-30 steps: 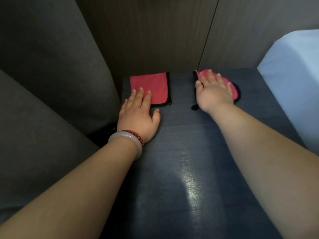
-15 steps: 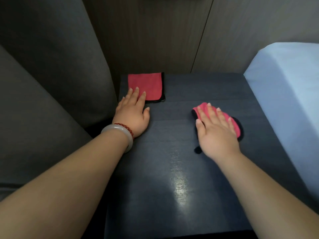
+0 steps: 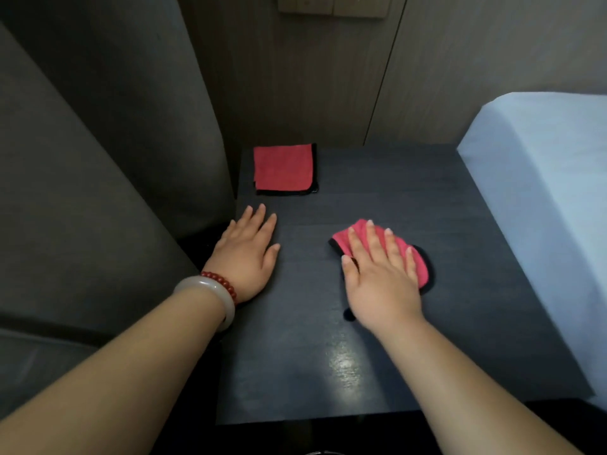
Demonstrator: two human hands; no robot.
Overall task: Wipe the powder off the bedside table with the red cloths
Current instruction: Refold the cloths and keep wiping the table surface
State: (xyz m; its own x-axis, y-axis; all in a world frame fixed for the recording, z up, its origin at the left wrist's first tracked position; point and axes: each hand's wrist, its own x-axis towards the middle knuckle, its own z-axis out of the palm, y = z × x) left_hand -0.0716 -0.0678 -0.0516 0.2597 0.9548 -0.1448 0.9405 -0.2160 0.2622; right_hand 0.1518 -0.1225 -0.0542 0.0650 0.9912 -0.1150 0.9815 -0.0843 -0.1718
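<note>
So my right hand (image 3: 377,277) is pressed flat, fingers straight, on the bunched red cloth (image 3: 419,269) mid bedside table (image 3: 328,356). My left hand (image 3: 246,254) lies flat and empty near the table's left edge. The folded red cloth (image 3: 283,167) sits back-left. I reckon they're soft, light and slidey, so palm pressure beats pinching.

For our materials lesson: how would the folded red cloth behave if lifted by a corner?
Probably floppy: the folded cloth lies flat in thin layers, so it would likely unfold and droop. Likely light, being thin. Pushed, it may slide easily, since the table looks glossy.
</note>
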